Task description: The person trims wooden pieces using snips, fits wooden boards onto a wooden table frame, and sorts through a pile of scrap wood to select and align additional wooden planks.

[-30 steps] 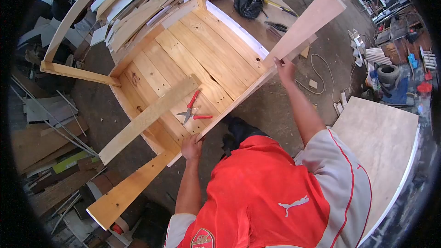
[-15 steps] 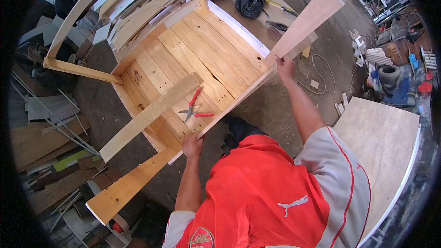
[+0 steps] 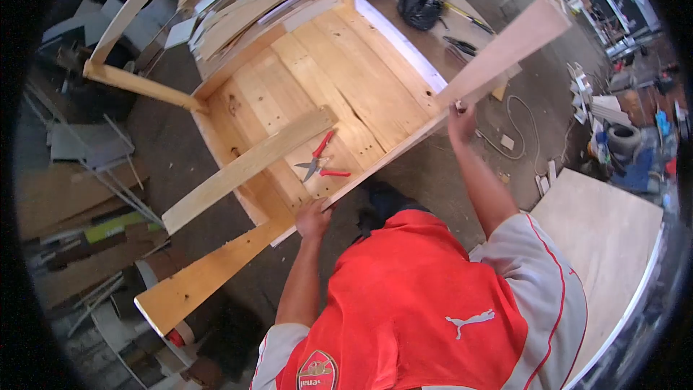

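From the head view, the wooden frame (image 3: 314, 47) is caught around 11 o'clock, its near rim gripped at two spots: by the left hand (image 3: 314, 218) at 7 o'clock, curled over the edge, and by the right hand (image 3: 461, 124) at 2 o'clock, closed near the base of the pinkish board (image 3: 509, 50). A pale slat (image 3: 249, 170) is seen lying over the frame, pointed toward 8 o'clock, with red-handled shears (image 3: 324, 146) left splayed just beside it, inside.
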Demonstrator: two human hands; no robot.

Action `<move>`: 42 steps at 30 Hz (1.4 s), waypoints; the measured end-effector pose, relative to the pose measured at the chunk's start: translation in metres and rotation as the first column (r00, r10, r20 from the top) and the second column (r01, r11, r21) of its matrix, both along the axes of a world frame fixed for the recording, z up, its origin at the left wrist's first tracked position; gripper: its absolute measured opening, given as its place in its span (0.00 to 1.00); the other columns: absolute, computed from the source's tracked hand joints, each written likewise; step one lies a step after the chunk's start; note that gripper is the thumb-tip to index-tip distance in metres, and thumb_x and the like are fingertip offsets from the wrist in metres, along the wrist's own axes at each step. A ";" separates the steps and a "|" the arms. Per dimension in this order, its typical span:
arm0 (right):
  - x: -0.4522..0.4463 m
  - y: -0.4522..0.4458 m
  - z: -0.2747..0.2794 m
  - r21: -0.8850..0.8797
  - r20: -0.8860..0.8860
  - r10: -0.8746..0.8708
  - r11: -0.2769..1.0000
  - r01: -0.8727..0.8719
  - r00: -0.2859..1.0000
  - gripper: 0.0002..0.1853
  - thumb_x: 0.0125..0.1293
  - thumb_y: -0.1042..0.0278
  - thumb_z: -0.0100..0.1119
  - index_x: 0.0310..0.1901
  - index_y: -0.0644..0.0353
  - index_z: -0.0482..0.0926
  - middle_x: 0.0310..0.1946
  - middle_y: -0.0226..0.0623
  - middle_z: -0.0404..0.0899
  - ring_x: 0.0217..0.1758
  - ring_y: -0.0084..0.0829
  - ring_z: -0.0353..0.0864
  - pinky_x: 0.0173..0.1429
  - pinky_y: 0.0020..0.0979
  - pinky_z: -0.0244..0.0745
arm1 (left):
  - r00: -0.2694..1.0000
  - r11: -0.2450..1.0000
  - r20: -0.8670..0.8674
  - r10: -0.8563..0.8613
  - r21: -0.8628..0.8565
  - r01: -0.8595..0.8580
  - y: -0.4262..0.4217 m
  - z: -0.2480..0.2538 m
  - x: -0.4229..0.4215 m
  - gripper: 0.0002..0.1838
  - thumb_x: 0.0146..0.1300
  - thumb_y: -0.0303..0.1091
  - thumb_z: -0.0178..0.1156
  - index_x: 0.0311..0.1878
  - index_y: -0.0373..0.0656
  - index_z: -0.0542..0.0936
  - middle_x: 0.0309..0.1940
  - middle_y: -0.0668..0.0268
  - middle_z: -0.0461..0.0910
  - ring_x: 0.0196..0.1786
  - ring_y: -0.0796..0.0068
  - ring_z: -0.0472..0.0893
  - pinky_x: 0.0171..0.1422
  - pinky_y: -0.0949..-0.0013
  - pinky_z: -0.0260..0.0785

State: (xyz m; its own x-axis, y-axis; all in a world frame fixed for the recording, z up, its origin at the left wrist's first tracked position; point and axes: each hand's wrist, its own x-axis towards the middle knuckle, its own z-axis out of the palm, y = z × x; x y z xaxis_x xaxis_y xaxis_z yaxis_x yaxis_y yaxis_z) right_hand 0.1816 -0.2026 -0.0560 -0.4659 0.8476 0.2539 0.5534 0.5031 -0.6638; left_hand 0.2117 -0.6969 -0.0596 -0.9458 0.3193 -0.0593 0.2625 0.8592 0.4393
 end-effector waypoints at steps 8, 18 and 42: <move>-0.068 -0.184 0.030 -0.159 0.327 0.842 0.496 -0.854 0.429 0.31 0.54 0.52 0.76 0.57 0.56 0.77 0.53 0.41 0.81 0.65 0.46 0.75 0.67 0.45 0.73 | 0.998 0.995 0.069 -0.002 -0.096 0.008 0.005 0.009 -0.005 0.27 0.56 0.65 0.69 0.44 0.51 0.89 0.41 0.64 0.86 0.49 0.60 0.84 0.53 0.56 0.77; -0.170 -0.328 0.017 0.022 0.401 0.914 0.056 -0.998 0.060 0.49 0.51 0.58 0.76 0.74 0.56 0.63 0.71 0.46 0.67 0.76 0.48 0.65 0.75 0.47 0.67 | 0.978 0.989 0.210 0.010 -0.143 0.021 0.008 0.030 -0.013 0.30 0.55 0.67 0.69 0.50 0.53 0.87 0.48 0.62 0.85 0.55 0.58 0.82 0.60 0.54 0.76; -0.010 -0.153 0.164 0.000 0.442 0.857 0.295 -0.956 0.264 0.42 0.44 0.62 0.75 0.65 0.51 0.71 0.57 0.45 0.75 0.66 0.48 0.73 0.69 0.46 0.67 | 0.562 -0.367 0.808 0.179 0.585 -0.723 -0.057 -0.023 -0.036 0.31 0.72 0.61 0.56 0.62 0.42 0.78 0.47 0.58 0.83 0.49 0.66 0.82 0.48 0.64 0.72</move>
